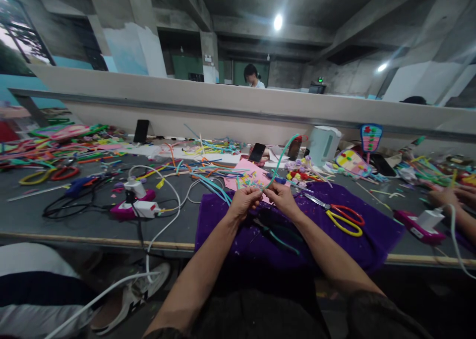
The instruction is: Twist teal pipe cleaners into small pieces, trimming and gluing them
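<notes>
Fingertips of both hands, left hand (244, 200) and right hand (281, 196), pinch the teal pipe cleaner (281, 157), hiding its lower end.

Your left hand (243, 202) and right hand (283, 198) pinch the lower end of a teal pipe cleaner (280, 158) just below the middle of the frame. From your fingers the thin, fuzzy stem climbs up and to the right, then bends over in a curved hook near the center. It hangs above a purple cloth (372, 230) spread on the table (74, 225).
</notes>
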Motion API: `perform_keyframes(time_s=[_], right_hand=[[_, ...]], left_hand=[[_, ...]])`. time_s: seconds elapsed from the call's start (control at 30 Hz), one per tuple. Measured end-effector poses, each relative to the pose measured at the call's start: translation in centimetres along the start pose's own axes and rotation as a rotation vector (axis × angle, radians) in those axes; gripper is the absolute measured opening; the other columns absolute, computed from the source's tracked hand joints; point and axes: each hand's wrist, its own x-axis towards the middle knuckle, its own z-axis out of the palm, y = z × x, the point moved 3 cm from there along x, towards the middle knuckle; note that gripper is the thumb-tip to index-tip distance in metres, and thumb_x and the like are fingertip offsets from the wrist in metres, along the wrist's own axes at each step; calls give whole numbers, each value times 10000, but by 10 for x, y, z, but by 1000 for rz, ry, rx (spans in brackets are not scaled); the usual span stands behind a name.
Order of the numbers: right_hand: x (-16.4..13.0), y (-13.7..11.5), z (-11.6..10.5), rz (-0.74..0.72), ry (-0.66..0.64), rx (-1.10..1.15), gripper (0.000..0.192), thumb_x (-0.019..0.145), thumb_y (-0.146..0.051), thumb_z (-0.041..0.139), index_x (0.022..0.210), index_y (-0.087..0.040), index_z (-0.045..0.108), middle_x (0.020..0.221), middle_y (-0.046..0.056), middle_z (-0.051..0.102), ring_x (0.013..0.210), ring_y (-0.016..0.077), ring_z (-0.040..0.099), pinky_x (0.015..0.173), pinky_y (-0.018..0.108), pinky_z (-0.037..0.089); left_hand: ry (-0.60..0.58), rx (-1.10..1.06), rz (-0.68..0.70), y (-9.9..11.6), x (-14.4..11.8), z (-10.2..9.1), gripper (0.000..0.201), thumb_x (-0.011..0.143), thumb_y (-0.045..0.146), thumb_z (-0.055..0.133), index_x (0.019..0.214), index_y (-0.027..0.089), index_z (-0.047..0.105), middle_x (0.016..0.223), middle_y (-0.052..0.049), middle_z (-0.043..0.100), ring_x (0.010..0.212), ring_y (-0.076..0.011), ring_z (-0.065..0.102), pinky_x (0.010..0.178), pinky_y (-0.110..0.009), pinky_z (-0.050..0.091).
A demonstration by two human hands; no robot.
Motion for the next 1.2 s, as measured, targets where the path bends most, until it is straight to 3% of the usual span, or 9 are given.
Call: perform_keyframes(time_s=[0.23,0.33,0.5,0.67,0.8,0.9,0.97,1.07,1.2], right_hand=[[2,8,12,339,-14,391,292,665,-383,583,532,-176,426,381,-67,390,339,51,304,356,193,226],[2,15,16,440,-54,491,280,650,-375,588,528,-173,436,359,-68,383,307,49,288,329,193,184],[3,20,13,408,2,473,282,633,-374,607,526,-167,449,368,-64,402,320,47,302,332,191,190],[4,18,10,343,12,366,294,640,-389,616,520,-159,476,384,-52,436,340,55,341,355,196,248],[0,7,2,184,-67,33,286,704,-432,565,655,-151,594,537,11,566,460,113,486,456,236,371],[-7,-10,-14,-127,106,-311,293,693,-412,601,865,-175,617,787,66,623,707,189,562,654,309,426],[-11,-20,-22,-331,187,-438,356,705,-391,604,994,-184,585,973,102,605,907,237,536,801,365,394],[-12,-24,-25,-507,114,-560,370,744,-325,581,1093,-204,552,1143,94,552,1067,254,451,906,401,314],[-8,-15,-21,-576,-53,-683,209,793,-239,535,981,-265,624,1094,32,597,1030,224,456,885,390,291]], left_hand=[[244,382,407,10,-8,2,70,647,251,638,649,192,602,625,1,542,596,-111,482,575,-204,381],[240,496,520,17,-13,6,19,651,218,637,641,222,621,683,-15,545,710,-137,496,693,-213,379],[212,492,458,16,-12,7,43,659,260,639,681,224,643,695,-19,577,726,-156,515,692,-230,389],[170,386,325,7,-5,1,134,652,311,628,680,180,623,569,17,565,518,-106,496,522,-210,381],[121,102,55,1,1,-3,159,607,288,638,611,152,556,492,29,527,409,-78,459,416,-196,344],[107,-25,-79,0,3,-6,163,581,256,632,576,141,516,480,27,508,371,-57,422,372,-183,309],[79,-39,-102,0,3,-7,154,579,248,623,592,136,518,496,25,508,369,-46,407,358,-172,287],[13,-51,-153,-1,2,-5,146,577,240,614,610,133,521,506,24,505,365,-37,386,343,-163,256],[-63,-24,-196,-3,0,-2,126,577,217,606,601,128,520,473,29,485,345,-34,358,329,-163,219]])
